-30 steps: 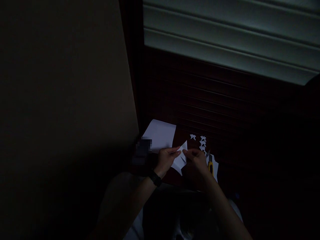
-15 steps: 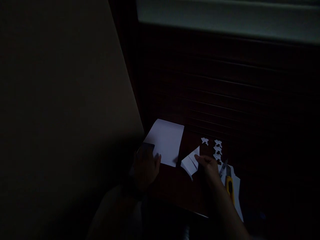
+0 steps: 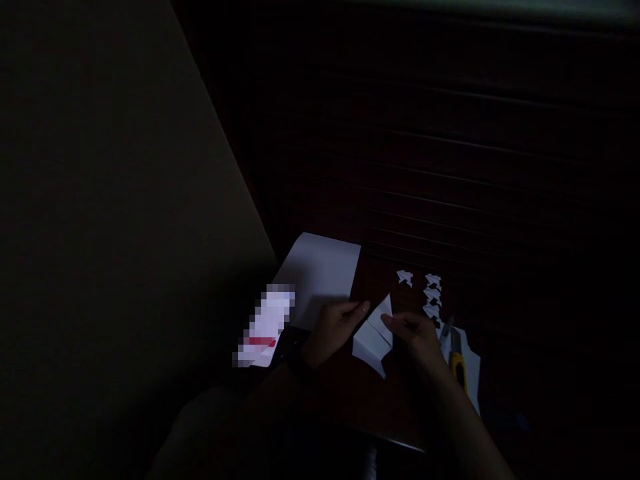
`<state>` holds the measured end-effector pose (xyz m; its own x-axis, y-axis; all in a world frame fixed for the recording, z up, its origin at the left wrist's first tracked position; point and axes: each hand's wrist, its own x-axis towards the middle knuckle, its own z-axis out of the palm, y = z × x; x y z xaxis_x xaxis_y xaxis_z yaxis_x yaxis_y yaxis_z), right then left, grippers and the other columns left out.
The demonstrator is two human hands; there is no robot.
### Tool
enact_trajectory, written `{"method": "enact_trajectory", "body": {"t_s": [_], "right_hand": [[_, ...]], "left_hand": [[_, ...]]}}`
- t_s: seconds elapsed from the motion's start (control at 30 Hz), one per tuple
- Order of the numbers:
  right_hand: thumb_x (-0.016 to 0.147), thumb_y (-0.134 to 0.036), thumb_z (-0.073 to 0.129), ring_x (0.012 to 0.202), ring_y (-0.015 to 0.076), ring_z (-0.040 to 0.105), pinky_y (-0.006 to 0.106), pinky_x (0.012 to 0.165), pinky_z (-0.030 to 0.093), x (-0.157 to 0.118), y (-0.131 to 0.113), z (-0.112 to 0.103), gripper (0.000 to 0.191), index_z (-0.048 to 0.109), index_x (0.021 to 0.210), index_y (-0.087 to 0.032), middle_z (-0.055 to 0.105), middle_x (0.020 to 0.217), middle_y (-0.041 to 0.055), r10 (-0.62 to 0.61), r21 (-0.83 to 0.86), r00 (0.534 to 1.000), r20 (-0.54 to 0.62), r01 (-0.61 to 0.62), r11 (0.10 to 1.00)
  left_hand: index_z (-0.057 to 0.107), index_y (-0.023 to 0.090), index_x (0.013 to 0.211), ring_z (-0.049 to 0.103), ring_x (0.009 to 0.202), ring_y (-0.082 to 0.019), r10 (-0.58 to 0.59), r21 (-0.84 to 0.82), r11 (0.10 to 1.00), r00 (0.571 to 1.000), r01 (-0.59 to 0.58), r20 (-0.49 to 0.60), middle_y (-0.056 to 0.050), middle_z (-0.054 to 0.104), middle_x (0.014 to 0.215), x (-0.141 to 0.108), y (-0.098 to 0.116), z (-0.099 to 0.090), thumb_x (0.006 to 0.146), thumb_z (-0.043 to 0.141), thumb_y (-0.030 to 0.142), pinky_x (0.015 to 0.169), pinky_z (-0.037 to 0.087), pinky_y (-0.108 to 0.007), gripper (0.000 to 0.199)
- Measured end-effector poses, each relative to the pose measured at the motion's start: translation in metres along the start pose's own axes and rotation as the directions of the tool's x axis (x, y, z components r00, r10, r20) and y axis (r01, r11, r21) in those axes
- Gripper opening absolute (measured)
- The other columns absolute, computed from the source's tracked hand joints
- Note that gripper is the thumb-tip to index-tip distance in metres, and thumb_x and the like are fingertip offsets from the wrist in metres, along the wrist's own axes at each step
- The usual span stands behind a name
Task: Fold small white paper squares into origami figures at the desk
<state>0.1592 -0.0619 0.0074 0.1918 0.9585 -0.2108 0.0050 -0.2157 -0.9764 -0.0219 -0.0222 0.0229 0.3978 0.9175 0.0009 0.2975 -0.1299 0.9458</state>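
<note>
A creased piece of white folded paper (image 3: 373,343) is held above the dark table, its top corner pointing up. My right hand (image 3: 415,337) pinches its right edge between thumb and fingers. Just left of the paper, my left hand (image 3: 336,328) has its thumb and forefinger stretched toward the upper left edge; I see nothing held in it, and whether the fingertips touch the paper is unclear. Beside the left wrist lies a phone (image 3: 267,327) with a bright screen, its picture blurred into blocks.
A plain white sheet (image 3: 325,263) lies behind the phone. Several small folded paper figures (image 3: 433,295) stand at the back right. A yellow utility knife (image 3: 457,367) and a pen (image 3: 447,331) rest on more white paper (image 3: 471,363). A pale wall (image 3: 125,200) rises at left.
My left hand has moved right, from the dark phone to the folded paper. The phone's screen is now lit. My right hand still holds the paper, which has tilted a little.
</note>
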Motion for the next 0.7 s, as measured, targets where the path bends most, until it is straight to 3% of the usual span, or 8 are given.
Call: {"method": "enact_trajectory", "body": {"t_s": [0.1, 0.2, 0.4, 0.57, 0.7], "right_hand": [[0.066, -0.038, 0.071, 0.055, 0.0153, 0.054, 0.026, 0.053, 0.04, 0.003, -0.002, -0.002, 0.021, 0.068, 0.064, -0.017, 0.065, 0.061, 0.002, 0.002, -0.012, 1.0, -0.024, -0.002, 1.0], [0.066, -0.037, 0.072, 0.055, 0.0146, 0.055, 0.025, 0.054, 0.04, 0.006, -0.002, -0.002, 0.02, 0.068, 0.065, -0.017, 0.065, 0.061, 0.0017, 0.032, -0.014, 0.999, -0.02, -0.033, 0.999], [0.069, -0.036, 0.07, 0.06, 0.0141, 0.056, 0.024, 0.056, 0.04, 0.005, -0.007, -0.004, 0.019, 0.069, 0.069, -0.017, 0.066, 0.065, 0.001, 0.059, -0.046, 0.997, 0.049, -0.057, 0.997], [0.072, -0.035, 0.068, 0.057, 0.0117, 0.052, 0.022, 0.053, 0.037, 0.006, -0.004, -0.01, 0.019, 0.068, 0.068, -0.016, 0.062, 0.061, -0.0005, 0.052, -0.009, 0.998, 0.034, -0.051, 0.999], [0.071, -0.034, 0.068, 0.055, 0.0113, 0.05, 0.023, 0.052, 0.036, 0.008, 0.0, -0.011, 0.021, 0.068, 0.063, -0.015, 0.061, 0.058, 0.0002, 0.067, -0.019, 0.997, 0.025, -0.066, 0.998]], "left_hand": [[0.07, 0.015, 0.084, 0.064, 0.072, -0.019, -0.068, -0.196, 0.977, 0.995, 0.081, 0.072, -0.005, 0.07, 0.08, 0.016, -0.004, 0.011, 0.077, 0.056, 0.043, 0.06, 0.048, -0.025, 0.031], [0.07, 0.014, 0.083, 0.064, 0.073, -0.019, -0.121, -0.273, 0.952, 0.99, 0.138, 0.079, -0.007, 0.07, 0.081, 0.021, -0.011, 0.014, 0.069, 0.067, 0.038, 0.062, 0.048, -0.025, 0.027], [0.071, 0.011, 0.08, 0.062, 0.068, -0.018, -0.137, -0.231, 0.959, 0.983, 0.163, 0.125, -0.009, 0.07, 0.078, 0.016, -0.016, 0.013, 0.071, 0.065, 0.039, 0.058, 0.046, -0.024, 0.03], [0.071, 0.011, 0.079, 0.061, 0.066, -0.016, -0.119, -0.191, 0.968, 0.969, 0.161, 0.217, -0.008, 0.07, 0.076, 0.012, -0.015, 0.014, 0.07, 0.066, 0.04, 0.057, 0.044, -0.023, 0.03], [0.07, 0.011, 0.078, 0.06, 0.066, -0.015, -0.124, -0.204, 0.964, 0.966, 0.172, 0.228, -0.007, 0.069, 0.075, 0.01, -0.018, 0.016, 0.069, 0.067, 0.039, 0.057, 0.043, -0.022, 0.029]]}}
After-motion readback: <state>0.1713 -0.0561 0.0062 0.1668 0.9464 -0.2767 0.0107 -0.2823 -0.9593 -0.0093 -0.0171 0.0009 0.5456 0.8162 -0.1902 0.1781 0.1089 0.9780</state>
